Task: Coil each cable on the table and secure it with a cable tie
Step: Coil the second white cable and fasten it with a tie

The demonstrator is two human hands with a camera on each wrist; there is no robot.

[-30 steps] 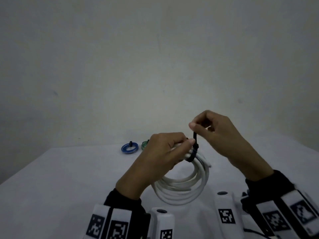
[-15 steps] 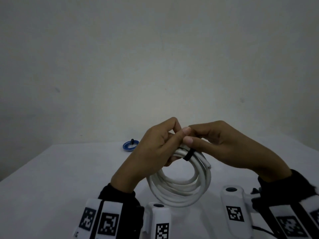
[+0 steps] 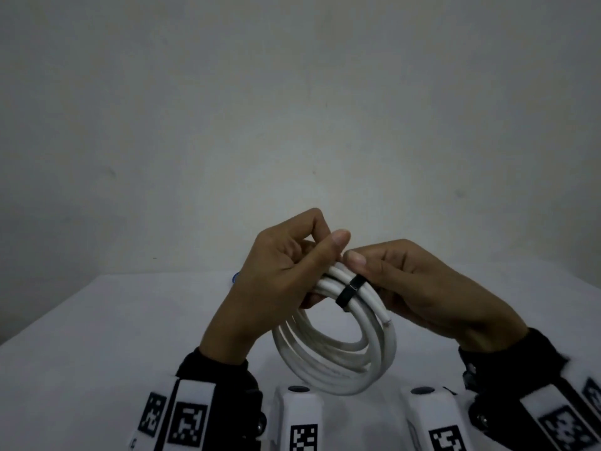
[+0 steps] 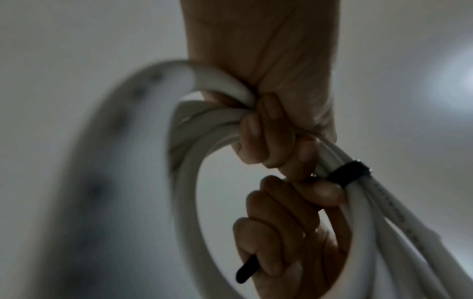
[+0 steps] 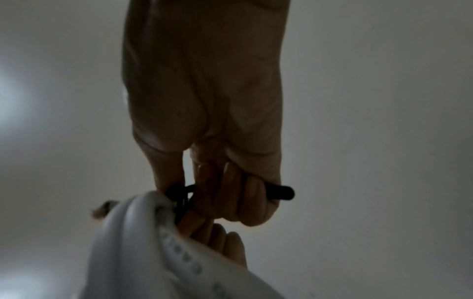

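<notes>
A white cable coil [image 3: 338, 359] hangs above the white table [image 3: 97, 336], held up at its top by both hands. A black cable tie [image 3: 349, 290] is wrapped round the bundled strands. My left hand [image 3: 279, 271] grips the strands just left of the tie, fingers curled round the white cable coil [image 4: 204, 125]. My right hand [image 3: 413, 284] holds the bundle right of the tie, and its curled fingers grip the tie's free black tail [image 5: 279, 192], which sticks out past the fist. The wrapped black cable tie [image 4: 348, 172] shows next to the left fingertips.
A sliver of a blue ring-shaped object [image 3: 235, 277] peeks out behind my left hand near the table's far edge. A plain wall stands behind the table. White wrist mounts with black square markers [image 3: 302, 421] sit low in the head view.
One second ago my right hand held the tie's tail up above the coil. It has since come down against the bundle, the tie now lies snug round the strands, and both hands have risen slightly.
</notes>
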